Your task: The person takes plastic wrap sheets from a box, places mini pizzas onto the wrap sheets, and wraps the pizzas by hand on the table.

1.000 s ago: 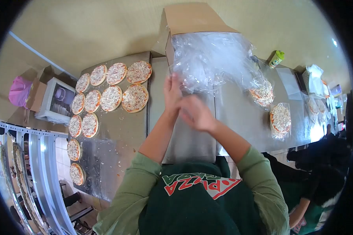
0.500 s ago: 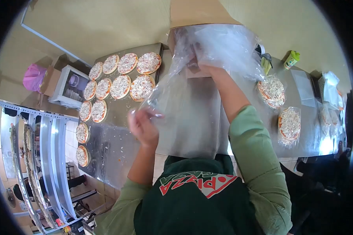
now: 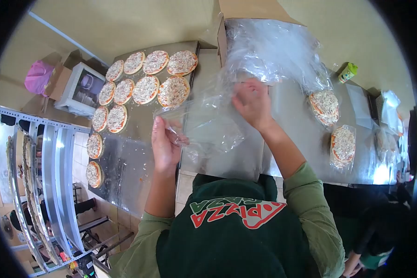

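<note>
A clear plastic bag (image 3: 208, 123) stretches out in front of me above the metal table. My left hand (image 3: 167, 143) pinches its left end, with the thumb raised on the near side. At the bag's upper right edge is my right hand (image 3: 254, 103), its fingers curled against the film and slightly blurred. Just beyond my right hand, a cardboard box (image 3: 222, 41) overflows with loose clear plastic bags (image 3: 268, 51). Left of my left hand, several unbaked pizzas (image 3: 173, 91) topped with shredded cheese lie in rows on a dark metal surface.
Two bagged pizzas (image 3: 343, 146) lie on the right table (image 3: 296, 139). A green-and-white container (image 3: 348, 72) stands behind them. A metal rack (image 3: 62, 185) rises at far left beside a white-framed box (image 3: 81, 99). Another person (image 3: 375, 236) is at lower right.
My right hand has drawn back from the box opening towards me. The bag now spreads between my hands, and my left hand has come slightly nearer and is less blurred.
</note>
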Demonstrator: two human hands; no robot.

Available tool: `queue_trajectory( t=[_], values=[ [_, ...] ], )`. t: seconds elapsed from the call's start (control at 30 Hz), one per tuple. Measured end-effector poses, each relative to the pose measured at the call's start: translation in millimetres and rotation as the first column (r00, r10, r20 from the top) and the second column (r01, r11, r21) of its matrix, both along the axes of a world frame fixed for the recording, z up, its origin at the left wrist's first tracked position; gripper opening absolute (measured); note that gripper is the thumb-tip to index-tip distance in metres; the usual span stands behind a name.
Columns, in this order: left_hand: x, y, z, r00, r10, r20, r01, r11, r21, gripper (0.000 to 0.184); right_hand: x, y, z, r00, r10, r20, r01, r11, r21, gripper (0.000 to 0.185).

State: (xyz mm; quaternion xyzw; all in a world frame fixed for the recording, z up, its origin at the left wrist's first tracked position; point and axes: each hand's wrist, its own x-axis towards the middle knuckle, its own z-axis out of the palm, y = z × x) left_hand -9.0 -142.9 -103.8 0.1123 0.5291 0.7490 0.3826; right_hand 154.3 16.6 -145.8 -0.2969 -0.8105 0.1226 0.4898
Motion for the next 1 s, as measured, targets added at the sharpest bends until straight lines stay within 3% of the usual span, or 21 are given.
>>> queue_trajectory(
  t=[0.03,0.13,0.17,0.27,0.3,0.37,0.4,0.47,0.5,0.53,0.57,0.63,0.67,0.77,0.87,0.9,0.97,1.0],
  values=[
    [10.4,2.2,10.8,0.999,-0.011,0.031,0.012,1.0,-0.026,0.027,-1.3,-1.3,-1.9,0.985,-0.019,0.172,-0.007,0.989,0.148,0.03],
    [-12.2,-9.1,0.5,0.991,-0.063,-0.119,0.069,0.996,0.05,0.027,-6.5,34.2,-4.2,0.87,-0.018,0.493,-0.162,0.933,0.32,0.027],
    [-28.2,-13.4,-5.7,0.975,-0.072,-0.209,0.095,0.99,0.105,0.027,-0.2,48.2,0.9,0.877,-0.099,0.47,-0.035,0.963,0.269,0.023],
    [-51.5,-24.9,20.4,0.998,0.057,-0.031,-0.051,0.984,0.173,0.026,10.4,58.8,9.0,0.874,-0.247,0.419,0.216,0.969,0.121,0.021],
    [-64.7,-32.8,15.4,0.997,-0.01,0.081,-0.007,0.978,0.207,0.026,10.5,55.9,6.8,0.87,-0.282,0.404,0.28,0.958,0.065,0.022],
    [-90.2,-45.6,2.0,0.945,-0.165,0.283,0.078,0.952,0.294,0.026,13.1,52.7,-5.6,0.94,-0.25,0.231,0.226,0.966,0.127,0.024],
    [-92.6,-46.9,3.1,0.957,-0.11,0.269,0.042,0.968,0.246,0.027,10.2,52.4,-2.5,0.963,-0.229,0.143,0.204,0.964,0.169,0.025],
    [-88.0,-48.4,3.6,0.969,0.003,0.247,-0.039,0.989,0.143,0.029,10.5,58.7,10.4,0.909,-0.409,-0.075,0.415,0.905,0.094,0.027],
    [-81.5,-43.7,8.3,0.961,0.11,0.255,-0.115,0.993,0.007,0.031,10.8,61.3,20.2,0.852,-0.494,-0.174,0.507,0.861,0.04,0.029],
    [-73.9,-36.8,16.7,0.946,0.211,0.247,-0.183,0.974,-0.132,0.032,5.9,65.1,26.2,0.848,-0.512,-0.136,0.528,0.839,0.134,0.03],
    [-71.3,-33.2,21.0,0.927,0.305,0.22,-0.244,0.932,-0.268,0.033,-4.7,69.8,27.3,0.866,-0.5,0.027,0.49,0.857,0.16,0.03],
    [-90.0,-46.4,-2.6,0.937,0.004,0.349,0.006,1.0,-0.03,0.033,-26.4,86.1,26.2,0.823,-0.453,0.341,0.412,0.891,0.19,0.03],
    [-98.9,-50.0,-16.1,0.91,-0.152,0.386,0.121,0.987,0.105,0.033,-33.5,103.1,15.2,0.799,-0.434,0.415,0.43,0.896,0.109,0.033],
    [-108.9,-53.7,-34.0,0.739,-0.448,0.503,0.233,0.871,0.432,0.031,-53.1,129.4,-14.1,0.753,-0.311,0.58,0.454,0.884,-0.116,0.046],
    [-103.2,-51.9,-24.5,0.775,-0.212,0.596,0.08,0.967,0.241,0.032,-60.2,105.3,9.1,0.759,-0.215,0.615,0.446,0.859,-0.251,0.063],
    [-106.9,-52.4,-26.6,0.746,-0.248,0.618,0.087,0.956,0.279,0.032,-55.7,76.1,30.9,0.757,-0.219,0.615,0.458,0.85,-0.261,0.069],
    [-116.2,-57.1,-36.4,0.685,-0.312,0.658,0.088,0.933,0.35,0.033,-42.4,23.8,44.2,0.79,-0.377,0.483,0.356,0.924,0.139,0.067],
    [-122.4,-58.7,-45.8,0.628,-0.373,0.683,0.104,0.91,0.401,0.034,-40.3,-1.8,50.9,0.821,-0.321,0.472,0.244,0.945,0.218,0.065]
  ],
)
